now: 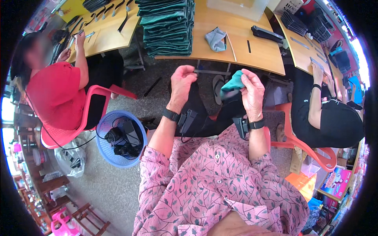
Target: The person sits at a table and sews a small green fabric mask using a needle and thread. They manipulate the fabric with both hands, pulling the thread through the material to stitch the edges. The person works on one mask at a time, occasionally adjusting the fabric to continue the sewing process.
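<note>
My right hand (252, 92) pinches a small teal cloth piece (233, 83) with a dark part hanging under it, above my lap. At the same height to its left, my left hand (182, 80) has its fingers curled around one end of a thin grey metal strip (212, 72) that points right toward the cloth. Both wrists wear black bands with small black devices. A tall stack of folded dark green fabric (167, 25) sits on the wooden table (260, 51) just ahead of my hands.
A grey cloth (215, 39) and a black stapler-like tool (267, 34) lie on the table. A blue basket (103, 126) with black items stands at my left. A person in red sits left on a pink chair (88, 104); a person in black sits right.
</note>
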Demonstrator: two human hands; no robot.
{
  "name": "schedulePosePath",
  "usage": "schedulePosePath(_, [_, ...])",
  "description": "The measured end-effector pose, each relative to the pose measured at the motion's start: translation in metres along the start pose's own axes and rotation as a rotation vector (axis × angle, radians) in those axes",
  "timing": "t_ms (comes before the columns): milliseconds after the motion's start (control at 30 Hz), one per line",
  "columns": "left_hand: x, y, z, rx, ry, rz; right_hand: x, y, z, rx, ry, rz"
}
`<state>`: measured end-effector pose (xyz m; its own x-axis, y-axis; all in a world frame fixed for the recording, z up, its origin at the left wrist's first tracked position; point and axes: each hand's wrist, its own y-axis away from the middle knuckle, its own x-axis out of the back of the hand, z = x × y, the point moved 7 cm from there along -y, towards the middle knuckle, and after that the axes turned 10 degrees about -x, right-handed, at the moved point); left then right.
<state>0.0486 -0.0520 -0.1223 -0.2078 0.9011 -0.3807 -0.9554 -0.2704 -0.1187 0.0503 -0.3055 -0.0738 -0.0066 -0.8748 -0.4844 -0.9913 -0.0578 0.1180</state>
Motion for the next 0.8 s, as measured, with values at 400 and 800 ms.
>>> schedulePosePath(400, [-0.065,0.029,0.020,-0.131,-0.185,-0.425,-0.037,-0.002,0.021,-0.178,0.117,-0.204])
schedulePosePath(800, [-0.036,0.020,-0.005,0.136,0.000,-0.171,-0.026,-0.053,-0.009,0.450,0.978,0.135])
